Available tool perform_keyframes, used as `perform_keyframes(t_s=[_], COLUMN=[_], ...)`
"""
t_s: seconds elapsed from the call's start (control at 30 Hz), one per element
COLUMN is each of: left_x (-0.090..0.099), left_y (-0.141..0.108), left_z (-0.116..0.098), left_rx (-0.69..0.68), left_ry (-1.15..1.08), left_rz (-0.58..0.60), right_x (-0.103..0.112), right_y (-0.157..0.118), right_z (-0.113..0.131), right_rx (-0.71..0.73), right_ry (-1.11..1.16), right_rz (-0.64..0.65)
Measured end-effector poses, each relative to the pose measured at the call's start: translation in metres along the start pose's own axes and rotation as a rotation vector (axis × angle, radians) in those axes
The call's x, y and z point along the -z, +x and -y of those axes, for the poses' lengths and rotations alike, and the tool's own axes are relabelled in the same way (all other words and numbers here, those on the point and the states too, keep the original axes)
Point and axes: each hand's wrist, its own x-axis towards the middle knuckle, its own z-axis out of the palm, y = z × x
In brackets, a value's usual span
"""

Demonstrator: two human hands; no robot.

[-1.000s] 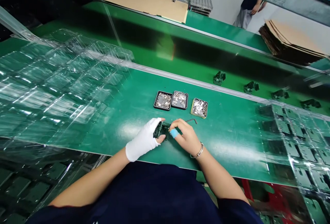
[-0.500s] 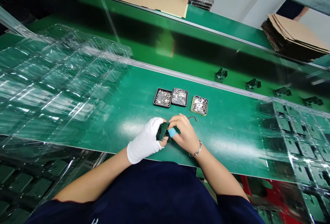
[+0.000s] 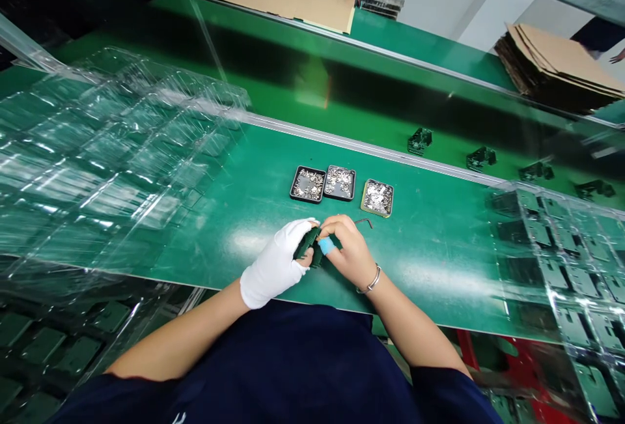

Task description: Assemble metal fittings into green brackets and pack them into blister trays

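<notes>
My left hand (image 3: 278, 260), in a white glove with bare fingertips, is closed around a small dark green part (image 3: 306, 241), which tilts between finger and thumb. My right hand (image 3: 347, 249) is bare except for blue tape on the thumb. Its thumb and finger are pinched together at the part's right side; anything tiny between them is too small to make out. Just beyond the right hand lies a dark hex key (image 3: 364, 222). Farther off sit two black trays (image 3: 307, 200) (image 3: 340, 198) and a yellowish-rimmed tray (image 3: 377, 214), all with small shiny metal pieces.
Clear plastic blister trays (image 3: 122, 124) are stacked at the left. More trays (image 3: 576, 261), holding green parts, stand at the right. Several dark green parts (image 3: 420, 141) line the belt behind a metal rail (image 3: 342, 142). Cardboard sheets (image 3: 561, 53) are piled at the back right, near another person's arm.
The green part has turned and tilted in my left hand, whose thumb now lies across it. My right hand stays at its side. The person at the back right has moved rightward.
</notes>
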Motion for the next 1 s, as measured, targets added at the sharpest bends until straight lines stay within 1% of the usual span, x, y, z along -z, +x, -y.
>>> perform_keyframes(t_s=[0.13,0.27,0.33,0.43,0.5,0.57,0.63,0.73,0.77,0.83,0.87,0.9,1.0], left_x=[-0.004,-0.002,-0.003,-0.010,-0.017,-0.021,-0.022,-0.020,-0.019,-0.019,-0.019,-0.019,-0.018], left_y=[0.005,0.011,0.011,0.007,0.004,0.001,-0.001,-0.001,-0.001,-0.001,-0.001,-0.001,-0.002], left_z=[0.004,0.004,0.002,-0.003,-0.005,-0.003,0.002,0.011,0.014,0.019,0.021,0.022,0.024], left_rx=[-0.058,-0.167,-0.190,-0.137,-0.088,-0.068,-0.049,0.032,0.069,0.139,0.173,0.203,0.250], left_ry=[0.072,0.183,0.268,0.365,0.388,0.378,0.306,0.113,0.057,-0.018,-0.039,-0.055,-0.092], left_rz=[-0.086,-0.137,-0.170,-0.203,-0.187,-0.168,-0.155,-0.106,-0.083,-0.048,-0.039,-0.033,-0.018], right_x=[-0.005,-0.006,-0.007,-0.013,-0.017,-0.018,-0.013,0.008,0.017,0.035,0.042,0.047,0.050], right_y=[-0.002,-0.003,-0.005,-0.010,-0.013,-0.013,-0.009,0.005,0.012,0.029,0.039,0.048,0.072], right_z=[0.001,0.003,0.003,0.000,-0.002,-0.004,-0.006,-0.016,-0.022,-0.038,-0.046,-0.055,-0.075], right_rx=[-0.031,-0.033,-0.023,-0.003,-0.006,-0.034,-0.066,-0.111,-0.133,-0.189,-0.215,-0.232,-0.228], right_ry=[0.011,0.034,0.016,-0.093,-0.175,-0.191,-0.135,-0.080,-0.105,-0.223,-0.311,-0.418,-0.723], right_rz=[-0.048,-0.032,-0.031,-0.055,-0.057,-0.030,0.014,0.044,0.036,0.038,0.070,0.138,0.383])
